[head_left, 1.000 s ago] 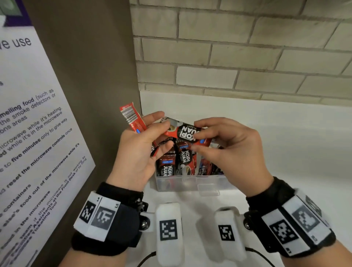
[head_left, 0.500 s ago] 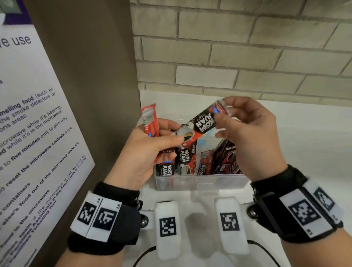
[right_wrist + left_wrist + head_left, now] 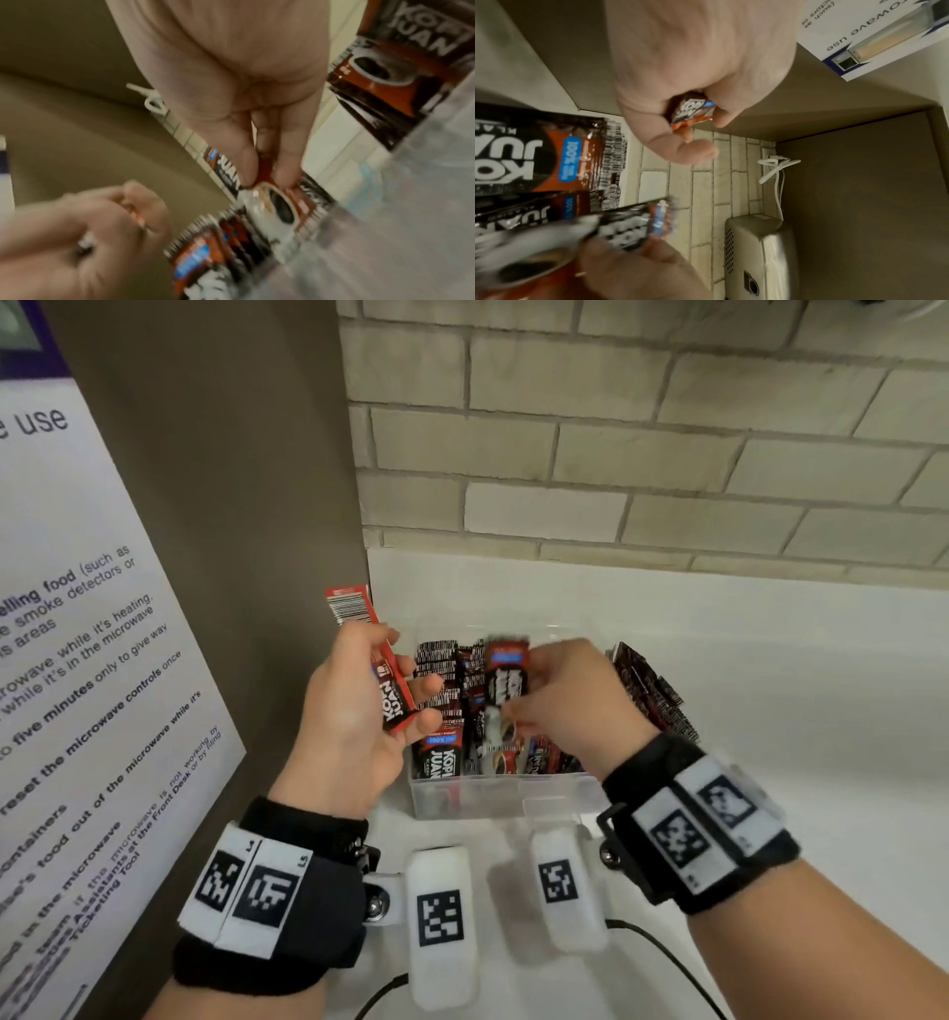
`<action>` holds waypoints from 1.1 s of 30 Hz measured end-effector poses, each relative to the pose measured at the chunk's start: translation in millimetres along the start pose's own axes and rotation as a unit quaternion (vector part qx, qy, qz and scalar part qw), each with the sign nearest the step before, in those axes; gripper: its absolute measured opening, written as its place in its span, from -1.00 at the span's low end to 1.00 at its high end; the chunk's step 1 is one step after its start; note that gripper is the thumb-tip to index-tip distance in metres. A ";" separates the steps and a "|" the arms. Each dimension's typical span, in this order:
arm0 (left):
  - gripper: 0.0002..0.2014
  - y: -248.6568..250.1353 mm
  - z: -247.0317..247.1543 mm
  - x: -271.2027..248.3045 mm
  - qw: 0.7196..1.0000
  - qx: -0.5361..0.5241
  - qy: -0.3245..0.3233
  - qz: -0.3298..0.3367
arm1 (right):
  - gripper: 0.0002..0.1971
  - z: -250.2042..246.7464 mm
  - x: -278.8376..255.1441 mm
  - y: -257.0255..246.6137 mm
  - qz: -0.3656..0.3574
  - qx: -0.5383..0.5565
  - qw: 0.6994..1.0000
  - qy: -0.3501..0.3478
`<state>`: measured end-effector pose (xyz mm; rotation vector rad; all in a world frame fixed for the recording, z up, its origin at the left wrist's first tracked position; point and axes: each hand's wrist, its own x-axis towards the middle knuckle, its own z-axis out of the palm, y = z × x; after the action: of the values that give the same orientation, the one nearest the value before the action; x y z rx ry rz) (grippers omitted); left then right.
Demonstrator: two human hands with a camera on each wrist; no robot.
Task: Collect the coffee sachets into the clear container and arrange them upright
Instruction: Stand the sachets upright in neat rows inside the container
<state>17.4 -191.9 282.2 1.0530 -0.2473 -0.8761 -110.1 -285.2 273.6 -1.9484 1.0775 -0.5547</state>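
A clear container (image 3: pixel 500 798) stands on the white counter, filled with several red-and-black coffee sachets (image 3: pixel 441 755) standing upright. My left hand (image 3: pixel 359 711) grips one sachet (image 3: pixel 382 683) just left of the container, its barcode end sticking up; the left wrist view shows that sachet (image 3: pixel 691 110) inside the curled fingers. My right hand (image 3: pixel 560 701) pinches another sachet (image 3: pixel 506 680) upright over the container's middle, and the right wrist view shows thumb and fingers on this sachet (image 3: pixel 272 201). More sachets (image 3: pixel 652 695) lean at the container's right end.
A brown cabinet side (image 3: pixel 246 505) with a white microwave notice (image 3: pixel 77 660) stands close on the left. A brick wall (image 3: pixel 642 454) runs behind the white counter (image 3: pixel 770 685). A metal appliance (image 3: pixel 759 253) with a white cord shows in the left wrist view.
My right hand took the sachet away from the left hand, turned it upright and lowered it into the container. The left hand kept its own sachet and drew slightly left.
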 end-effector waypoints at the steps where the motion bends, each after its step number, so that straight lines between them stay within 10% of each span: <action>1: -0.86 0.2 0.4 -0.7 1.000 -0.001 0.006 0.006 | -0.82 3.5 0.4 0.1 0.006 -0.070 0.997 -0.025; 9: -0.94 3.3 -3.0 -3.6 0.997 0.013 -0.029 0.068 | -0.67 17.5 10.1 7.6 0.018 -0.274 0.956 -0.099; 33: -0.96 -2.3 -2.3 1.5 0.996 0.029 -0.052 0.072 | -0.80 32.4 24.2 28.1 -0.022 -0.257 0.966 0.026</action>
<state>18.5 -192.0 278.7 1.0308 -0.4321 -0.7975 -88.3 -299.5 231.8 -2.4193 1.3092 -0.3740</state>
